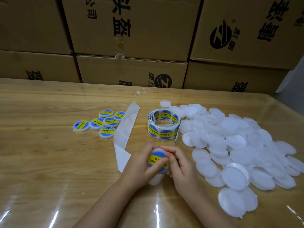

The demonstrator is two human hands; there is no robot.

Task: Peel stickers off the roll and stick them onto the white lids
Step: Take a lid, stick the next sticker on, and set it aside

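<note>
Boxes point(131, 27): brown cardboard, printed in black, stacked in rows behind the far edge of the worktop.
Worktop point(41, 162): pale wood grain under a glossy clear film that catches the light near the front edge.
Plain lids point(238, 137): a broad loose heap of round white lids on the right side, many overlapping, reaching from just beside the roll to the near right corner.
Backing strip point(130, 119): a long bare white ribbon lying left of the roll, running toward the person and folding over just left of the left hand.
Sticker roll point(164, 124): stands on its edge at the centre, blue and yellow round stickers facing outward, a loose tail hanging down its right side.
Labelled lids point(102, 123): a small cluster left of the strip, each with a blue and yellow sticker on top, some overlapping.
Left hand point(139, 163): fingers curled round the left side of the held lid, thumb lying across its sticker.
Right hand point(182, 165): fingers bent, their tips gripping the lid's right edge.
Held lid point(157, 150): near centre, between both hands, below the roll.
Sticker point(153, 159): on the held lid's face, partly covered by the thumb.
</note>
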